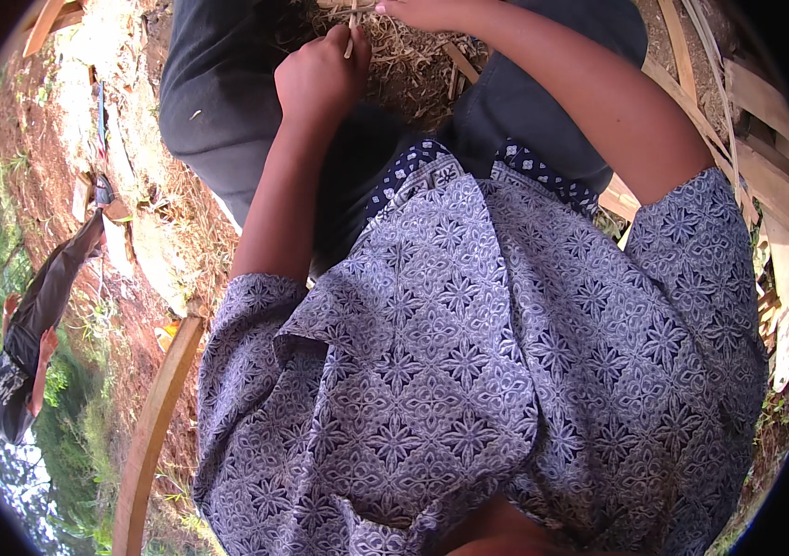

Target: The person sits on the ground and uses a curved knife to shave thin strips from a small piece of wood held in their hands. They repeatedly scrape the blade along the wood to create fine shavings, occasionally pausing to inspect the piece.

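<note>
My left hand (322,76) is closed in a fist between my knees. Out of its thumb side sticks a thin pale wooden stick (352,39), pointing up toward the top edge. My right hand (424,11) comes in from the right and lies at the top edge, partly cut off. Its fingertips look pressed together close to the stick's far end. What they pinch is too small and too near the edge to make out. Thin wood shavings (405,72) cover the ground beneath both hands.
Long wooden boards (770,176) lie heaped on my right. A curved wooden beam (158,426) stands close on my left. Farther left, a person in dark clothes (33,343) is on the reddish dirt slope (130,334), near green plants.
</note>
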